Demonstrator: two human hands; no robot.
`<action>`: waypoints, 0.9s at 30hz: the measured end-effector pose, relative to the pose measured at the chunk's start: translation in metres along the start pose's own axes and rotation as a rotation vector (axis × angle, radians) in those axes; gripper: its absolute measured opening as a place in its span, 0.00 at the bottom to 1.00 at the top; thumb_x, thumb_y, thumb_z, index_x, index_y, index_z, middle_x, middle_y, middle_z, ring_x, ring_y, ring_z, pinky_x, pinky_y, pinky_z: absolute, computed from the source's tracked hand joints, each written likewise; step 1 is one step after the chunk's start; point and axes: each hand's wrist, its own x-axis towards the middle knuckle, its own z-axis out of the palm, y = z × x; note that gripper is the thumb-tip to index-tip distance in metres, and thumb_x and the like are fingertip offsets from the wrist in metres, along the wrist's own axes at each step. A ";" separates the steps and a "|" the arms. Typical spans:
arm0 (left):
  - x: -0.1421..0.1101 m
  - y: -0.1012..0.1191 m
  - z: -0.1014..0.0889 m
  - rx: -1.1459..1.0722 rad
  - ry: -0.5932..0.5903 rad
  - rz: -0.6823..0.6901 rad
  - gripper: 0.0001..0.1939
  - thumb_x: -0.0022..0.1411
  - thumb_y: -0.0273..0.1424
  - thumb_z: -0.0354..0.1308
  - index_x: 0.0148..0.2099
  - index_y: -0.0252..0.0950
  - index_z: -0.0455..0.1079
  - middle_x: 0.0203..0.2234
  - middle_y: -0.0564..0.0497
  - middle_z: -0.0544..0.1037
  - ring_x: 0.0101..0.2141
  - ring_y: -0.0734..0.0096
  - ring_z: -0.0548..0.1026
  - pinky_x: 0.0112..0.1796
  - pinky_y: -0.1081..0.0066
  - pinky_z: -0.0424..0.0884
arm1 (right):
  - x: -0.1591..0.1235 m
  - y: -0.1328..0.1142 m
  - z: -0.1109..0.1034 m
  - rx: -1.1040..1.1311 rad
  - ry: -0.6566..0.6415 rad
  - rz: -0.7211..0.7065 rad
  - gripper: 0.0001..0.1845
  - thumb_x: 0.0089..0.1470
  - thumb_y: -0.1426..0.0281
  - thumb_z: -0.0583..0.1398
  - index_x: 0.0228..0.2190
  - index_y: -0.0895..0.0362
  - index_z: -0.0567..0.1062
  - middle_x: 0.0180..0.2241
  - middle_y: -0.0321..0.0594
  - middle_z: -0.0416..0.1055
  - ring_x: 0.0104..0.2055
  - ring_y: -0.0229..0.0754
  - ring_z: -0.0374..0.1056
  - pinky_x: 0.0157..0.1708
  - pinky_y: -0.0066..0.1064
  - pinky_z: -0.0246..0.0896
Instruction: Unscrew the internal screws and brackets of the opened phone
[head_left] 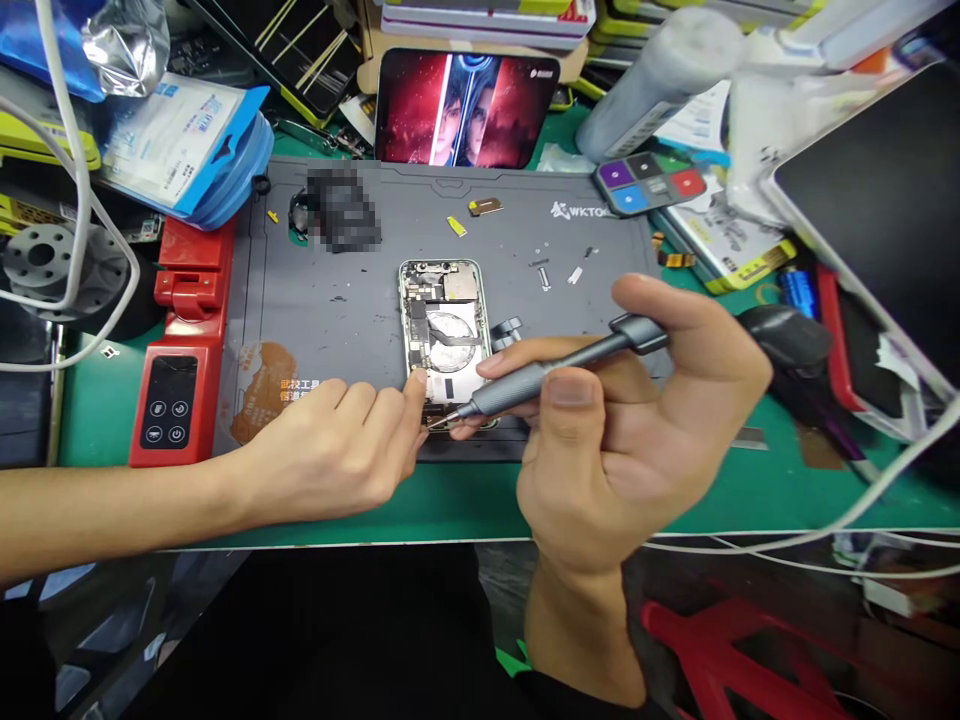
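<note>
An opened phone [456, 340] with a pale frame lies on the grey work mat [315, 310], its inner parts and a round coil exposed. My left hand [337, 440] is closed at the phone's lower left edge, with the index fingertip on the frame and the thumb partly hidden. My right hand [622, 430] grips a grey precision screwdriver [517, 387], with the index finger over its cap end. The screwdriver slants down to the left, its tip at the phone's bottom end beside my left fingers. A small grey part [508, 330] lies at the phone's right side.
Small loose parts [544, 278] lie on the mat to the right. A phone playing a video [469, 110] leans at the back. A red device with buttons [180, 400] stands on the left. A grey bottle [660, 80] and a dark-screened tablet [885, 200] are on the right.
</note>
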 end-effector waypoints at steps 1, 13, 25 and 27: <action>0.000 0.000 0.000 -0.002 0.000 -0.001 0.19 0.72 0.31 0.58 0.54 0.18 0.76 0.20 0.57 0.66 0.19 0.73 0.66 0.19 0.69 0.60 | 0.000 0.002 0.000 -0.019 0.021 -0.013 0.21 0.66 0.71 0.60 0.58 0.46 0.71 0.39 0.35 0.78 0.26 0.35 0.76 0.25 0.31 0.81; 0.000 0.001 0.000 0.015 -0.003 0.000 0.20 0.73 0.33 0.58 0.54 0.18 0.76 0.21 0.56 0.67 0.20 0.74 0.67 0.19 0.69 0.61 | 0.008 0.022 -0.002 -0.261 0.026 -0.352 0.31 0.63 0.75 0.62 0.63 0.41 0.70 0.57 0.40 0.70 0.38 0.39 0.79 0.20 0.24 0.76; -0.001 0.002 0.001 0.030 -0.014 0.005 0.20 0.73 0.34 0.57 0.54 0.19 0.76 0.21 0.56 0.67 0.21 0.74 0.66 0.20 0.70 0.60 | 0.010 0.020 0.003 -0.281 -0.043 -0.315 0.32 0.64 0.77 0.60 0.64 0.39 0.67 0.57 0.41 0.67 0.41 0.38 0.78 0.27 0.28 0.81; -0.001 0.002 0.000 0.026 -0.012 0.004 0.20 0.73 0.33 0.57 0.54 0.19 0.76 0.21 0.56 0.67 0.21 0.74 0.66 0.20 0.70 0.60 | 0.010 0.021 0.003 -0.281 -0.043 -0.315 0.32 0.64 0.76 0.60 0.64 0.38 0.67 0.56 0.41 0.68 0.41 0.39 0.78 0.28 0.29 0.81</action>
